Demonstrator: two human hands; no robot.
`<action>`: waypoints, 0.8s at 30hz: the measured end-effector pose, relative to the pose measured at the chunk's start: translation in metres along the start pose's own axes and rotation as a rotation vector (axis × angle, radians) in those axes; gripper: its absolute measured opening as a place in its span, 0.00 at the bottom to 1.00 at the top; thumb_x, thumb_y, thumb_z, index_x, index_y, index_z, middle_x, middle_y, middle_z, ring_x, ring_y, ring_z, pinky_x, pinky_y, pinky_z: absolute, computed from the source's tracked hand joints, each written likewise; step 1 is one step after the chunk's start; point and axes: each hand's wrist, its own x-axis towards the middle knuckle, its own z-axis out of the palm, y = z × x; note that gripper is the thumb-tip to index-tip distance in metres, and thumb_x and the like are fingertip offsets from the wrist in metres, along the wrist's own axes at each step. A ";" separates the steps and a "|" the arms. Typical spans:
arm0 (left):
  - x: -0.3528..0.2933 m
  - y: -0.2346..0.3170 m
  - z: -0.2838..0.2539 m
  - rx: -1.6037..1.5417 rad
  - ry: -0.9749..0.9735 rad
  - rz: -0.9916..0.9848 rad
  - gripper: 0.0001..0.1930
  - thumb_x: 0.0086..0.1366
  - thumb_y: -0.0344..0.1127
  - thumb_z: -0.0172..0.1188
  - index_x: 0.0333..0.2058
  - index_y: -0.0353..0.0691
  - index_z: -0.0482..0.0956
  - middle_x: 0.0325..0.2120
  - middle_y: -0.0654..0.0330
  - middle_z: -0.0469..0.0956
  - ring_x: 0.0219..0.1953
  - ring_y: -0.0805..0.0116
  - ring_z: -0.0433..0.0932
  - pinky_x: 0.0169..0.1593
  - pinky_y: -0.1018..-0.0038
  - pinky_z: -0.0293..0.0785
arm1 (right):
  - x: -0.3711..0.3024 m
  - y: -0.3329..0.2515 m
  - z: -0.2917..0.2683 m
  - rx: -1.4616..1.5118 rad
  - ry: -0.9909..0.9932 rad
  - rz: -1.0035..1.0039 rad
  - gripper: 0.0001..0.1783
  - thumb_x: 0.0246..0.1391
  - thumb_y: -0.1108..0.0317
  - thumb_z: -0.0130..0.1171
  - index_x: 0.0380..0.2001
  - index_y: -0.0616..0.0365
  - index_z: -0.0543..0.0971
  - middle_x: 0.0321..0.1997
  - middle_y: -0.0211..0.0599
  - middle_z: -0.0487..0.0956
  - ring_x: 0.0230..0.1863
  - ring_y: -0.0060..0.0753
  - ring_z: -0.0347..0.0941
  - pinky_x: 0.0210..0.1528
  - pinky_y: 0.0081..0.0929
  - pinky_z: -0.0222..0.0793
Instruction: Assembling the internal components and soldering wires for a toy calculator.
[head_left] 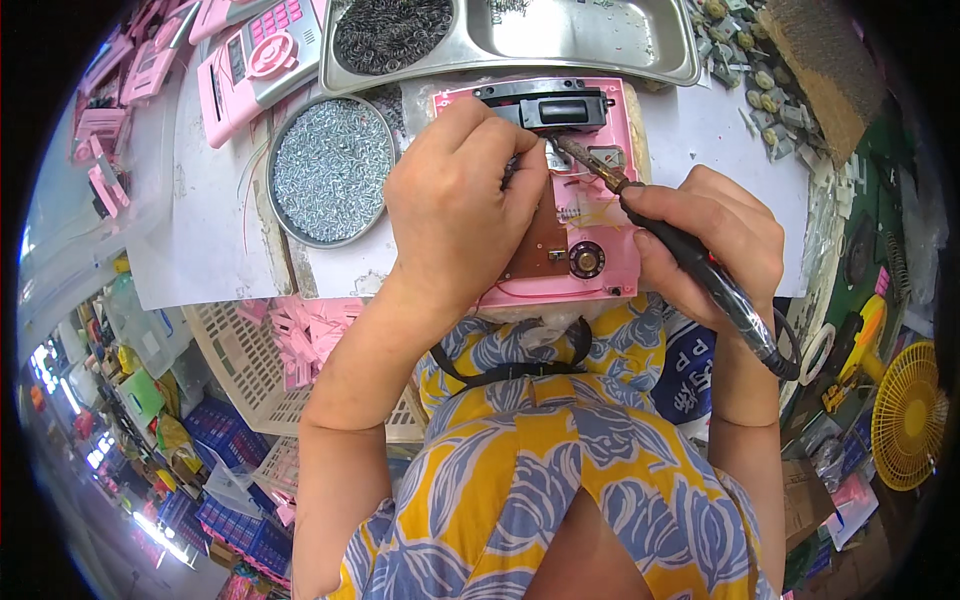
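Note:
An open pink plastic housing [627, 240] lies in front of me with its inside facing up. In it I see a brown circuit board [538, 245], a black plastic mechanism [562, 112] along the far edge, and a round black part [586, 260] near the front. My right hand [712, 230] is closed around the black handle of a soldering iron [690, 255]. The iron's tip points left, just below the black mechanism. My left hand [460, 195] is closed in a pinch over the housing's left half, close to the tip; what its fingers hold is hidden.
A round dish [275, 200] of small silvery screws stands left of the housing. Beyond is a metal tray [585, 40] with dark springs in one compartment. Pink assembled devices [265, 65] lie far left, small loose parts [770, 105] far right. A crate [240, 365] sits below the table's left edge.

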 end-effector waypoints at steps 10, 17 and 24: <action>0.000 0.000 0.003 0.044 0.033 0.028 0.06 0.52 0.25 0.70 0.25 0.38 0.81 0.23 0.60 0.74 0.23 0.64 0.75 0.27 0.71 0.71 | 0.001 -0.003 0.002 -0.001 0.051 0.014 0.19 0.38 0.79 0.71 0.39 0.60 0.84 0.21 0.34 0.77 0.19 0.32 0.71 0.23 0.27 0.66; 0.000 0.000 0.007 0.050 0.053 0.035 0.07 0.51 0.24 0.70 0.24 0.38 0.79 0.22 0.60 0.73 0.22 0.63 0.75 0.27 0.70 0.70 | 0.002 -0.004 0.002 -0.011 0.072 0.014 0.19 0.38 0.78 0.72 0.39 0.60 0.84 0.20 0.33 0.76 0.19 0.32 0.70 0.22 0.27 0.65; -0.001 0.001 0.007 0.049 0.063 0.028 0.06 0.50 0.23 0.69 0.24 0.38 0.79 0.22 0.60 0.73 0.23 0.63 0.75 0.27 0.70 0.70 | -0.002 -0.008 -0.007 -0.021 0.045 0.009 0.19 0.39 0.77 0.72 0.40 0.62 0.84 0.20 0.34 0.76 0.19 0.31 0.70 0.22 0.26 0.64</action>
